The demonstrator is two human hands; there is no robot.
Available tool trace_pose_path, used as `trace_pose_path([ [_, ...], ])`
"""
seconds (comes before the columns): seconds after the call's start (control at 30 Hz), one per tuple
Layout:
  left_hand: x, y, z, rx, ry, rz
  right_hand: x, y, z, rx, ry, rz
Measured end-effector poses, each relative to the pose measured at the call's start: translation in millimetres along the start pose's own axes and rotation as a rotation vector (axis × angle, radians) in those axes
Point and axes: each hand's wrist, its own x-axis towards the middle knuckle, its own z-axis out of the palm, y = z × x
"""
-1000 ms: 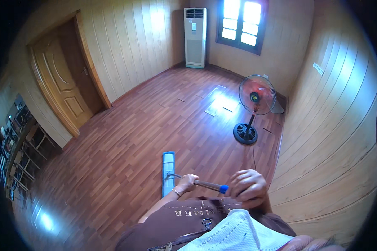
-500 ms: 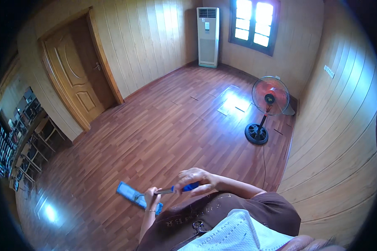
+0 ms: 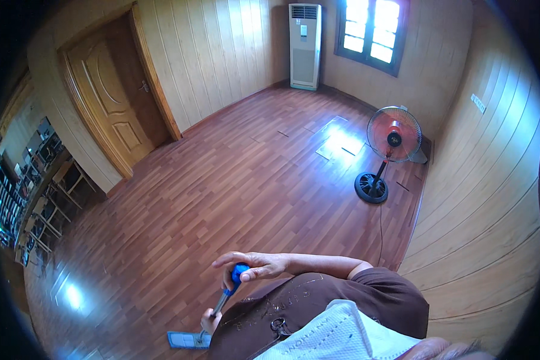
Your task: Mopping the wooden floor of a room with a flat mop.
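Observation:
A flat mop with a blue and grey rectangular head (image 3: 183,340) rests on the floor close to my body at the lower left. Its metal pole (image 3: 221,302) rises at a slant to a blue grip (image 3: 240,270) at the upper end. Round that grip my right hand (image 3: 259,265) is closed, the thumb beside its top and one finger stretched out to the left. Lower on the pole, just above the head, my left hand (image 3: 209,321) is wrapped round it. My torso hides the left forearm and part of the mop head.
Wood-plank floor (image 3: 222,198) stretches ahead. A standing fan (image 3: 394,139) with a trailing cord (image 3: 381,234) is near the right wall. A tall air conditioner (image 3: 305,51) occupies the far corner. The door (image 3: 111,96) is at left, with chairs (image 3: 45,225) along a long counter beyond.
The mop head has swung back toward my body, to the lower left. Both hands moved with it, the right one leftward, and the pole now stands steeper in view.

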Motion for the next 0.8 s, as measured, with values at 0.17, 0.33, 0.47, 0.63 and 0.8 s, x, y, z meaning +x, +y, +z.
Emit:
trace_pose_path([
  [0.17, -50, -35, 44, -0.109, 0.257, 0.04, -12, -14, 2, 0.052, 0.063, 0.076],
  [0.33, -38, -4, 51, -0.108, -0.079, 0.023, -42, -41, -1, -0.013, 0.129, 0.115],
  [0.47, -21, 37, 62, -0.107, -0.343, 0.006, -70, -82, 2, -0.088, 0.181, 0.077],
  [0.63, 31, 181, 50, -0.123, -0.562, 0.099, -121, -131, 3, -0.341, 0.254, -0.053],
  [0.8, 41, 257, 94, -0.204, -0.583, 0.388, -180, -175, 18, -0.732, 0.33, -0.147],
])
